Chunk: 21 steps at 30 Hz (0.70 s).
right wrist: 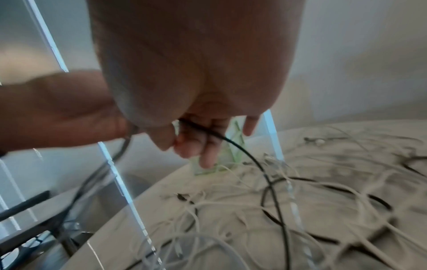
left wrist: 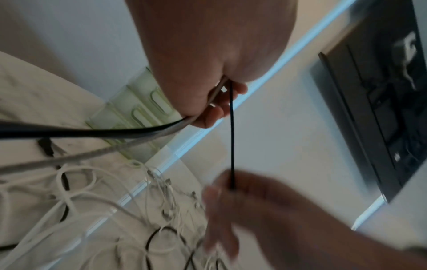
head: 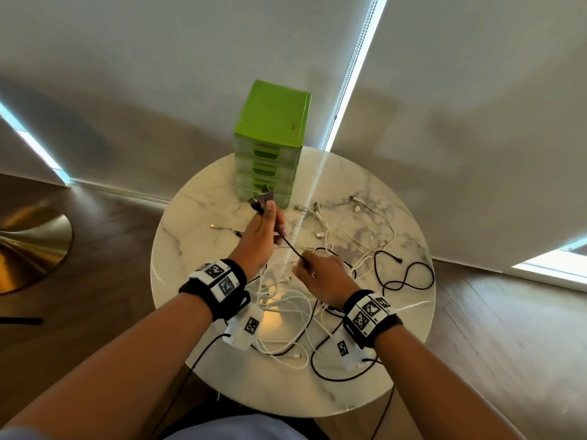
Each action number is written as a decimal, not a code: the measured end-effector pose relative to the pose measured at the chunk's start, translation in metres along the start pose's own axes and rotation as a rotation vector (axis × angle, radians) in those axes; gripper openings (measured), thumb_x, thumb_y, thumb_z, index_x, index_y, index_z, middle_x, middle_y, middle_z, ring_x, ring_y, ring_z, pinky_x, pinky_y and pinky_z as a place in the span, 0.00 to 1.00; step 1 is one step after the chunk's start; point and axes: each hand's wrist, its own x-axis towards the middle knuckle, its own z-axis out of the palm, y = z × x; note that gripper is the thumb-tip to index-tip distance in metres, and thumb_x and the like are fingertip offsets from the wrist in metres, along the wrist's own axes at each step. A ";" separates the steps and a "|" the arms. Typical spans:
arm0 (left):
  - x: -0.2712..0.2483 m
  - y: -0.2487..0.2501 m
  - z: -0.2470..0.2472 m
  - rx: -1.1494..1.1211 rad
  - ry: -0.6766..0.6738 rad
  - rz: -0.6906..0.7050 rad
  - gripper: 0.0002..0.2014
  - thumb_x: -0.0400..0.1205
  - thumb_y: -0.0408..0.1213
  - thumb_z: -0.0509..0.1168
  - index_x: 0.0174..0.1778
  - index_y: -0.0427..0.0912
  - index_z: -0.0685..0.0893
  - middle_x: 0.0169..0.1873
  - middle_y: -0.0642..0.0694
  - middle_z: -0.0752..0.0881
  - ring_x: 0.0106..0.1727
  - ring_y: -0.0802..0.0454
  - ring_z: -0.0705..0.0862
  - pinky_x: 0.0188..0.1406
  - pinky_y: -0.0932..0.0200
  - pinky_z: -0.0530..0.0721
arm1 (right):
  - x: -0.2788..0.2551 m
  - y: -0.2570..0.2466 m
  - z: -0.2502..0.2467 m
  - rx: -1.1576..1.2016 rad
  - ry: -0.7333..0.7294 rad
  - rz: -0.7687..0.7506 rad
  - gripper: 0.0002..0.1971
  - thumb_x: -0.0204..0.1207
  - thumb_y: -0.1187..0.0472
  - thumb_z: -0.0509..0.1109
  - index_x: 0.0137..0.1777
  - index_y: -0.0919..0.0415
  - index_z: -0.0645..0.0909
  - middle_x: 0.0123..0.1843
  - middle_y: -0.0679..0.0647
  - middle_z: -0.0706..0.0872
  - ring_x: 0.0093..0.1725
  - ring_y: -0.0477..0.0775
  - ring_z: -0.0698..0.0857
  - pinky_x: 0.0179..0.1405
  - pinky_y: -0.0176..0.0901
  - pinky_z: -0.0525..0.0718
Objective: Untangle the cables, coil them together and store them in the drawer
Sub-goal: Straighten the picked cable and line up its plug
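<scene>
A tangle of white cables (head: 295, 309) and black cables (head: 409, 277) covers the round marble table (head: 197, 217). My left hand (head: 263, 230) is raised above the table and grips the plug ends of a black cable (head: 289, 246) and a grey one; in the left wrist view both cables (left wrist: 231, 127) run out of its curled fingers (left wrist: 208, 117). My right hand (head: 320, 274) pinches the same black cable a short way down, and it hangs taut between the hands. In the right wrist view the black cable (right wrist: 233, 142) leaves the curled fingers (right wrist: 196, 142) down into the pile.
A green drawer unit (head: 270, 144) with several shut drawers stands at the table's far edge, just beyond my left hand. Loose connectors (head: 222, 228) lie left of the hands. Wooden floor surrounds the table, with a gold round base (head: 28, 249) at the left.
</scene>
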 end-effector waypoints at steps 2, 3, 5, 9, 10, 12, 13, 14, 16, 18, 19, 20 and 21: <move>0.007 0.013 -0.017 -0.143 0.031 -0.007 0.24 0.91 0.58 0.47 0.37 0.48 0.73 0.29 0.53 0.79 0.35 0.47 0.84 0.44 0.45 0.87 | -0.006 0.014 0.006 0.138 -0.083 0.026 0.13 0.87 0.42 0.60 0.45 0.48 0.74 0.39 0.52 0.86 0.42 0.56 0.85 0.56 0.53 0.79; 0.011 0.020 -0.027 -0.241 0.051 -0.018 0.23 0.91 0.58 0.47 0.37 0.48 0.72 0.28 0.52 0.77 0.33 0.47 0.84 0.43 0.44 0.89 | -0.010 0.021 0.009 0.186 -0.123 0.046 0.14 0.87 0.40 0.59 0.44 0.46 0.74 0.39 0.51 0.86 0.41 0.55 0.85 0.53 0.54 0.82; 0.020 0.040 -0.049 -0.382 0.119 -0.025 0.23 0.91 0.59 0.46 0.37 0.48 0.70 0.26 0.52 0.71 0.24 0.53 0.75 0.29 0.53 0.85 | -0.019 0.035 0.015 0.249 -0.179 0.090 0.19 0.87 0.36 0.54 0.40 0.45 0.75 0.36 0.48 0.85 0.37 0.51 0.84 0.51 0.56 0.83; 0.039 0.063 -0.078 -0.338 0.156 0.012 0.24 0.91 0.61 0.44 0.33 0.51 0.65 0.22 0.57 0.64 0.21 0.59 0.60 0.22 0.61 0.59 | -0.034 0.058 0.026 0.335 -0.123 0.143 0.25 0.82 0.29 0.52 0.37 0.47 0.75 0.33 0.47 0.81 0.33 0.46 0.80 0.47 0.55 0.83; 0.039 0.062 -0.081 -0.271 0.120 0.025 0.24 0.91 0.61 0.45 0.32 0.52 0.65 0.21 0.57 0.64 0.22 0.58 0.60 0.24 0.60 0.58 | -0.032 0.057 0.023 0.332 -0.069 0.145 0.24 0.84 0.33 0.53 0.37 0.49 0.75 0.32 0.48 0.81 0.32 0.46 0.80 0.46 0.54 0.83; 0.031 0.055 -0.078 -0.072 0.013 0.017 0.26 0.88 0.64 0.46 0.29 0.54 0.68 0.22 0.56 0.67 0.23 0.58 0.62 0.25 0.60 0.60 | -0.021 0.046 0.012 0.354 0.074 0.151 0.22 0.89 0.43 0.56 0.38 0.57 0.75 0.30 0.50 0.81 0.28 0.45 0.79 0.39 0.51 0.82; 0.024 0.051 -0.073 0.049 -0.045 0.003 0.26 0.86 0.66 0.46 0.29 0.53 0.70 0.23 0.55 0.69 0.24 0.57 0.63 0.26 0.60 0.62 | -0.015 0.038 0.005 0.392 0.149 0.154 0.21 0.90 0.47 0.57 0.38 0.58 0.75 0.29 0.52 0.80 0.26 0.45 0.79 0.36 0.48 0.80; 0.017 0.046 -0.067 0.165 -0.096 -0.012 0.27 0.86 0.66 0.45 0.31 0.52 0.71 0.25 0.53 0.71 0.25 0.56 0.65 0.27 0.59 0.63 | -0.008 0.029 -0.002 0.424 0.222 0.144 0.20 0.90 0.50 0.57 0.38 0.58 0.75 0.27 0.53 0.79 0.25 0.46 0.78 0.34 0.46 0.78; 0.006 0.036 -0.052 0.340 -0.172 -0.039 0.29 0.89 0.64 0.43 0.36 0.47 0.75 0.29 0.48 0.76 0.26 0.56 0.70 0.31 0.58 0.68 | 0.003 0.009 -0.014 0.469 0.322 0.099 0.19 0.91 0.51 0.57 0.39 0.58 0.75 0.26 0.50 0.77 0.25 0.45 0.75 0.33 0.44 0.74; 0.000 0.027 -0.037 0.375 -0.169 -0.097 0.32 0.91 0.59 0.42 0.40 0.41 0.82 0.27 0.54 0.82 0.26 0.62 0.75 0.32 0.66 0.73 | 0.008 -0.011 -0.019 0.457 0.321 0.043 0.17 0.90 0.50 0.58 0.41 0.58 0.76 0.29 0.46 0.76 0.27 0.42 0.74 0.33 0.37 0.73; -0.001 0.022 -0.031 0.356 -0.165 -0.130 0.34 0.91 0.59 0.42 0.42 0.38 0.85 0.26 0.56 0.84 0.26 0.62 0.76 0.32 0.68 0.73 | 0.008 -0.022 -0.020 0.418 0.290 0.014 0.17 0.90 0.50 0.58 0.43 0.57 0.77 0.30 0.45 0.77 0.29 0.41 0.75 0.33 0.35 0.72; -0.002 0.019 -0.025 0.330 -0.171 -0.161 0.36 0.91 0.61 0.42 0.44 0.37 0.87 0.26 0.56 0.84 0.27 0.60 0.76 0.33 0.65 0.74 | 0.007 -0.031 -0.020 0.377 0.250 -0.020 0.16 0.90 0.49 0.58 0.45 0.56 0.79 0.32 0.43 0.78 0.30 0.39 0.76 0.34 0.34 0.73; -0.002 0.016 -0.021 0.295 -0.180 -0.187 0.37 0.90 0.63 0.42 0.45 0.38 0.89 0.27 0.54 0.85 0.29 0.58 0.77 0.34 0.62 0.74 | 0.006 -0.040 -0.017 0.361 0.204 -0.052 0.14 0.90 0.49 0.58 0.48 0.53 0.80 0.34 0.40 0.80 0.32 0.36 0.78 0.36 0.33 0.74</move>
